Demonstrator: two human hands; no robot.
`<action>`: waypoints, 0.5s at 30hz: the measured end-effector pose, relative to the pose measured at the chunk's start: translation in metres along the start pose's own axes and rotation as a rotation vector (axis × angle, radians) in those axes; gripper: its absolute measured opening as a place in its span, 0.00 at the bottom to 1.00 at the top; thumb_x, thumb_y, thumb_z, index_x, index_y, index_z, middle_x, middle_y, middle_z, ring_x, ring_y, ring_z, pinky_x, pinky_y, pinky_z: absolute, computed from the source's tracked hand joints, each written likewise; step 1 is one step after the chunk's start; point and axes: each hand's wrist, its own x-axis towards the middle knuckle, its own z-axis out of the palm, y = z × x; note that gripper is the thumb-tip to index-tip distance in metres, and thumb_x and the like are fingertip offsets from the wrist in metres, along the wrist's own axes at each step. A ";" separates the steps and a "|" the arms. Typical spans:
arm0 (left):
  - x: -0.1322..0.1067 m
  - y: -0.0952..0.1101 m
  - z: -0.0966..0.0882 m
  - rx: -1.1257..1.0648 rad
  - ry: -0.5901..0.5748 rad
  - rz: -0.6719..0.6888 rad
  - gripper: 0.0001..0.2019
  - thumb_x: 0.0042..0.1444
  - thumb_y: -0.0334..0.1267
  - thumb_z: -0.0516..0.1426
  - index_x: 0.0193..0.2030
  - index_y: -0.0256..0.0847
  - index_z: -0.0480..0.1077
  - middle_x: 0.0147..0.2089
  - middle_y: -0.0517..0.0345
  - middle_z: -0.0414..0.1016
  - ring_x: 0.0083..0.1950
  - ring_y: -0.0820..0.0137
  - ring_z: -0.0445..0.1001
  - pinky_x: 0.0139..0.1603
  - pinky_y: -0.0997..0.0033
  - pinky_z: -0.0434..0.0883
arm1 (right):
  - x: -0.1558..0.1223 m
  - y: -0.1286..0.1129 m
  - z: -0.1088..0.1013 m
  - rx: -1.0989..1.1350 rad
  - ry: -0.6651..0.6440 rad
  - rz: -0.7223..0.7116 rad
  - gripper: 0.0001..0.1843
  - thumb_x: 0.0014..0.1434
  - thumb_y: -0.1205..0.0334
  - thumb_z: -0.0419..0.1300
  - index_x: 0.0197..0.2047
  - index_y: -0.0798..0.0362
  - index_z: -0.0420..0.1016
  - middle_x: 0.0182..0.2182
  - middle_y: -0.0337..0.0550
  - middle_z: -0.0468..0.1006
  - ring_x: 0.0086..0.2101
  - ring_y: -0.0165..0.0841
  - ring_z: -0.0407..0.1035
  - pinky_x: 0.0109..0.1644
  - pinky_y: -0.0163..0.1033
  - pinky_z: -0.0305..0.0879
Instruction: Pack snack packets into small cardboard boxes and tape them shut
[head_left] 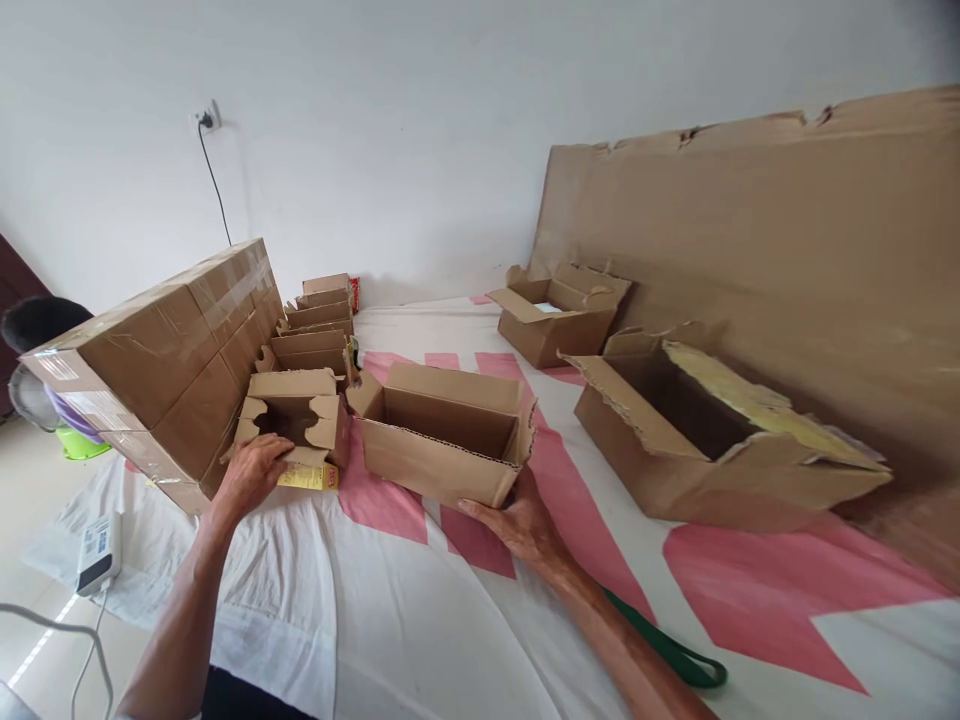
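Note:
My left hand (259,468) is at the near left corner of a small open cardboard box (326,415), its fingers closed over the front flap. The box has curved side flaps, and a yellow printed panel (310,476) shows at its front. My right hand (525,522) grips the near right corner of a longer open cardboard box (431,465), thumb on the front wall and the other fingers mostly hidden. That box looks empty inside and stands beside the small one.
On the left rises a stack of taped cartons (195,330). Behind the small box runs a row of open boxes (311,345). Two more open boxes (559,335) stand right, before a large cardboard sheet (787,250). A green strap (675,660) and power strip (100,552) lie nearer.

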 end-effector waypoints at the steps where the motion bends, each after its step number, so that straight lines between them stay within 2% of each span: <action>1: 0.009 0.000 -0.005 0.022 0.014 -0.015 0.14 0.68 0.30 0.57 0.53 0.46 0.82 0.56 0.50 0.87 0.61 0.57 0.82 0.64 0.55 0.72 | 0.000 0.000 0.000 0.008 -0.004 0.004 0.50 0.47 0.46 0.78 0.70 0.44 0.66 0.63 0.53 0.76 0.61 0.55 0.73 0.64 0.61 0.73; 3: 0.028 0.003 -0.012 0.077 0.052 -0.060 0.11 0.68 0.32 0.57 0.48 0.44 0.82 0.51 0.50 0.87 0.56 0.57 0.83 0.62 0.55 0.72 | 0.000 0.000 0.000 0.020 -0.003 0.026 0.50 0.46 0.46 0.78 0.69 0.44 0.67 0.62 0.53 0.76 0.60 0.54 0.73 0.64 0.60 0.74; 5: 0.046 0.004 -0.013 0.112 0.076 -0.094 0.09 0.67 0.32 0.59 0.46 0.44 0.82 0.49 0.50 0.87 0.56 0.56 0.82 0.63 0.53 0.71 | 0.000 0.000 0.000 0.026 0.012 0.035 0.50 0.45 0.46 0.79 0.68 0.45 0.67 0.60 0.53 0.77 0.60 0.54 0.73 0.63 0.59 0.74; 9: 0.069 0.004 -0.010 0.137 0.108 -0.135 0.11 0.63 0.32 0.62 0.51 0.45 0.82 0.55 0.47 0.85 0.63 0.52 0.78 0.66 0.49 0.70 | 0.000 -0.002 0.000 0.047 0.006 0.022 0.48 0.46 0.46 0.79 0.67 0.45 0.68 0.59 0.53 0.78 0.58 0.52 0.73 0.62 0.57 0.75; 12: 0.066 0.003 -0.013 0.154 0.163 -0.166 0.16 0.62 0.35 0.64 0.57 0.45 0.80 0.63 0.45 0.80 0.66 0.50 0.75 0.65 0.49 0.72 | 0.000 -0.004 -0.001 0.056 -0.004 0.022 0.48 0.47 0.46 0.79 0.67 0.45 0.67 0.60 0.53 0.78 0.58 0.52 0.73 0.62 0.57 0.75; 15: 0.043 0.010 -0.020 0.155 0.307 -0.178 0.16 0.64 0.39 0.64 0.58 0.43 0.78 0.64 0.43 0.76 0.65 0.50 0.74 0.65 0.50 0.73 | -0.001 -0.003 -0.001 0.050 -0.005 0.031 0.48 0.47 0.45 0.79 0.67 0.45 0.67 0.61 0.53 0.77 0.59 0.52 0.73 0.62 0.57 0.74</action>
